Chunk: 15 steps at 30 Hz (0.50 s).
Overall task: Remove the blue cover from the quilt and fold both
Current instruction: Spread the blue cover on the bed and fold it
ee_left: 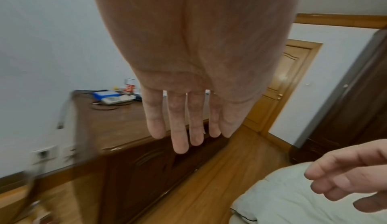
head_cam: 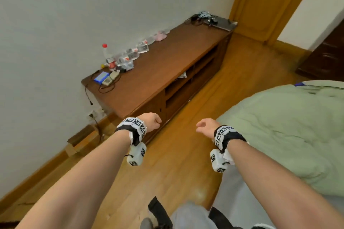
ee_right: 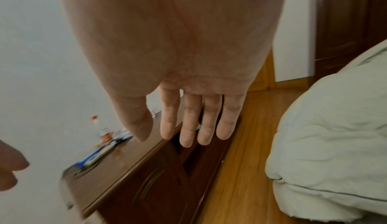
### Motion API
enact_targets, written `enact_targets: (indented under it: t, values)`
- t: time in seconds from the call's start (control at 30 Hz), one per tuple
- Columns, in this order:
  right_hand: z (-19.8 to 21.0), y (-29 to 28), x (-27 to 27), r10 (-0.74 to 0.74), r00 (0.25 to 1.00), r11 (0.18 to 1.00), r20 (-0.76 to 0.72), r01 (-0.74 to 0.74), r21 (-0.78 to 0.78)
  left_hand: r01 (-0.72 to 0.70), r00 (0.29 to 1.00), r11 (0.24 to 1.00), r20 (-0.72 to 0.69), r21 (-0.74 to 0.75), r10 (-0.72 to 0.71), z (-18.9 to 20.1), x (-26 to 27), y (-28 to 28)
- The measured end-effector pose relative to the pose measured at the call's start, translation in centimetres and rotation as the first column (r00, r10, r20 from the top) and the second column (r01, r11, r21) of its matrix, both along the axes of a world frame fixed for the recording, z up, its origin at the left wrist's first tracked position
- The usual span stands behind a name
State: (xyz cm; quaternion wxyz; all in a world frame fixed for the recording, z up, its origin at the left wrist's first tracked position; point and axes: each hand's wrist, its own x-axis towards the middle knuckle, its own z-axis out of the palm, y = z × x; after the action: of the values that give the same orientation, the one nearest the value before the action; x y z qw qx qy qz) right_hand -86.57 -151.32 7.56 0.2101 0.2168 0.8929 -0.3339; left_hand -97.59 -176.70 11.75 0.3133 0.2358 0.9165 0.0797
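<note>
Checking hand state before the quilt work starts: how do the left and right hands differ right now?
The left hand hangs over the wooden cabinet; the right hand hangs over the floor, at the pale green quilt. In the head view the left hand's fingers look more tucked, the right's looser. Both are empty, touch nothing, and show straight fingers in their wrist views.

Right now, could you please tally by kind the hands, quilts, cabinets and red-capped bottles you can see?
Hands: 2, left hand and right hand, both empty
Pale green quilt: 1
Wooden cabinet: 1
Red-capped bottle: 1
Total: 5
</note>
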Motion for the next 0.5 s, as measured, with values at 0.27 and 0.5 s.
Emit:
enact_targets:
  t: [0.27, 0.5]
  values:
    - [-1.6, 18.0, -14.3, -0.31, 0.95, 0.948, -0.026, 0.307, -0.083, 0.344, 0.937, 0.939, 0.048, 0.024, -0.345, 1.7, -19.1, 22.7]
    - [1.6, 37.6, -28.9, -0.407, 0.908, 0.912, -0.101, 0.399, -0.095, 0.367, 0.93, 0.929, -0.043, 0.043, -0.365, 3.9, -36.2, 42.8]
